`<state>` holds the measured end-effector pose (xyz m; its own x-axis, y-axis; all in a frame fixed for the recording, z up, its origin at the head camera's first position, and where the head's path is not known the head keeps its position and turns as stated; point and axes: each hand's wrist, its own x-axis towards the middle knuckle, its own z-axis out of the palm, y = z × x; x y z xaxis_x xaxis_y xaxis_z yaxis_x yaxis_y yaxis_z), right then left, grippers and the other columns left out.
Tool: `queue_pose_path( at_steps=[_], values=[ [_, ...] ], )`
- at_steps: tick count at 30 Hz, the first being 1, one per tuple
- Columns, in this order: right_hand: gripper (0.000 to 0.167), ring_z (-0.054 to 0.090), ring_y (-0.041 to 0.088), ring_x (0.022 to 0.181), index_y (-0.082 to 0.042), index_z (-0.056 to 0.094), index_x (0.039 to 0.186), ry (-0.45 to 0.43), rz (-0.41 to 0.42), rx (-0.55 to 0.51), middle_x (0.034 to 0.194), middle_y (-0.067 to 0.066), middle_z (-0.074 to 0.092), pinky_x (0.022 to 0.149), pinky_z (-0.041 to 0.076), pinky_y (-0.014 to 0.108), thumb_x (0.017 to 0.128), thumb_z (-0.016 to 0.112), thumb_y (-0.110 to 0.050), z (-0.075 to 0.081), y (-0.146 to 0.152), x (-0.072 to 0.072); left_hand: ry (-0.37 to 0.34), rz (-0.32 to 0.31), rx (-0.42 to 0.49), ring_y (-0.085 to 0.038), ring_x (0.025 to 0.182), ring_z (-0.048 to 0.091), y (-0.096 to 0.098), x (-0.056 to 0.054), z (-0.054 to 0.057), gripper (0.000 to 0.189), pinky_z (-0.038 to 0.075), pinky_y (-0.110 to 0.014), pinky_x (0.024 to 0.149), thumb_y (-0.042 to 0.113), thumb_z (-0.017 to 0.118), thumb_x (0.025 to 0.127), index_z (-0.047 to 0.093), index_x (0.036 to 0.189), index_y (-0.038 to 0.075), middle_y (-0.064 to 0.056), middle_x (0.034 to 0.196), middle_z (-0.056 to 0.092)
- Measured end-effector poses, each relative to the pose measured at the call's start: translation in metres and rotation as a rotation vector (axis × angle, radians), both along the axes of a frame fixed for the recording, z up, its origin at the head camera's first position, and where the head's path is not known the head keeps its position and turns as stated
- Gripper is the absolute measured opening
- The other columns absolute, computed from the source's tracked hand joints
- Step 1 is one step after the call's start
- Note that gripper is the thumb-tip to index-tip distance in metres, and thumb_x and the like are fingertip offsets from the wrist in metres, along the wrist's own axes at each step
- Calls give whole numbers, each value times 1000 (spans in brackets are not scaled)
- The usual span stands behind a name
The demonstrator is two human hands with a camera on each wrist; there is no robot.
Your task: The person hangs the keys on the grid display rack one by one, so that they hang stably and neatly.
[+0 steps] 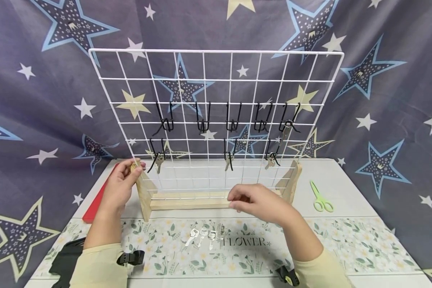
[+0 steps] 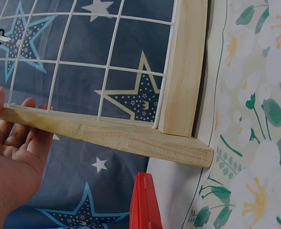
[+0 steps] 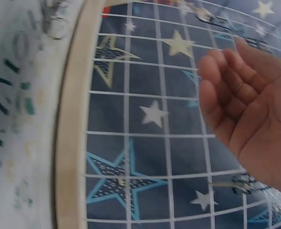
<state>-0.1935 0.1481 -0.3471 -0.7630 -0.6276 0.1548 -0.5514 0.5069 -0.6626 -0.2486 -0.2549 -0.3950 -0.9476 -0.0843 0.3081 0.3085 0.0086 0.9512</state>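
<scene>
– Hands, as we find them?
– Left hand [image 1: 119, 186] pinches the stand [image 1: 143, 194]; right hand [image 1: 262, 203] is loosely cupped, nothing visible in it.
– Keys [image 1: 211, 236]?
– Some on the mat [image 1: 187, 262], others on hooks [image 1: 203, 125].
– Risk?
– We judge a knock against the grid [image 1: 216, 51] could shake hung keys loose.

Left forearm [image 1: 102, 228]: bare beyond a cream sleeve [image 1: 99, 266], reaching forward. Left hand [image 1: 120, 187]: I see it gripping, thumb set against bent fingers. Right forearm [image 1: 304, 236]: 1 of my 2, slanting inward from its matching sleeve [image 1: 320, 272]. Right hand [image 1: 261, 202]: palm [image 3: 269, 126] cupped, fingers loosely curled, thumb apart.
</scene>
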Motion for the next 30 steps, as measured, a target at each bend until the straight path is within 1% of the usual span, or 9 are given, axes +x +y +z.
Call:
queue_pose_path(
  at_steps=[2,5,8,10,12,17,23,28,30],
  values=[
    [9,60,4,75,-23,66,103,3,9,75,85,-10,66,71,53,25,96,63,-30,-7,-6,-3,3,-2,1,-7,112,60,0,0,1,46,47,-10,90,17,62,97,46,137,1,3,119,63],
    [11,60,2,78,-21,66,104,15,25,173,88,-12,66,73,53,25,95,65,-26,-18,-15,-6,9,-5,2,-7,112,60,1,0,1,46,47,-10,90,17,62,97,47,137,1,2,119,63],
    [15,61,1,82,-19,67,107,19,30,263,96,-10,69,76,52,25,94,67,-25,-26,-25,-7,12,-3,2,-7,111,60,1,1,2,44,47,-10,90,17,62,97,48,136,2,2,119,63],
    [18,61,1,83,-18,67,109,25,36,315,98,-9,70,78,53,26,92,68,-26,-32,-30,-7,8,1,0,-7,111,60,1,1,2,44,47,-10,90,17,62,97,48,136,3,1,119,63],
    [20,61,1,81,-19,67,109,25,40,373,96,-10,69,78,53,27,92,68,-28,-38,-36,-7,3,5,-1,-7,111,60,1,1,2,43,47,-10,89,18,62,97,48,135,3,1,120,63],
    [24,60,2,78,-19,67,108,24,48,507,84,-14,66,79,52,28,89,72,-31,-53,-46,-7,-4,9,0,-6,111,60,1,1,1,41,47,-10,89,17,62,97,50,135,5,1,120,64],
    [27,58,1,74,-19,68,106,38,31,574,79,-15,64,78,52,28,83,77,-31,-65,-53,-9,-7,18,-16,-4,110,60,1,0,1,41,47,-10,89,18,62,97,50,135,5,0,121,64],
    [26,59,4,76,-21,69,104,46,20,595,85,-12,67,79,52,30,82,77,-31,-71,-57,-12,-6,27,-30,-4,111,60,1,0,1,43,47,-10,89,19,62,97,49,136,4,-1,122,63],
    [25,60,5,78,-22,69,103,56,16,605,88,-11,68,80,52,30,81,78,-31,-73,-58,-13,-4,21,-22,-5,111,60,1,0,1,43,47,-10,89,18,62,97,49,136,4,-1,121,63]
  ],
)
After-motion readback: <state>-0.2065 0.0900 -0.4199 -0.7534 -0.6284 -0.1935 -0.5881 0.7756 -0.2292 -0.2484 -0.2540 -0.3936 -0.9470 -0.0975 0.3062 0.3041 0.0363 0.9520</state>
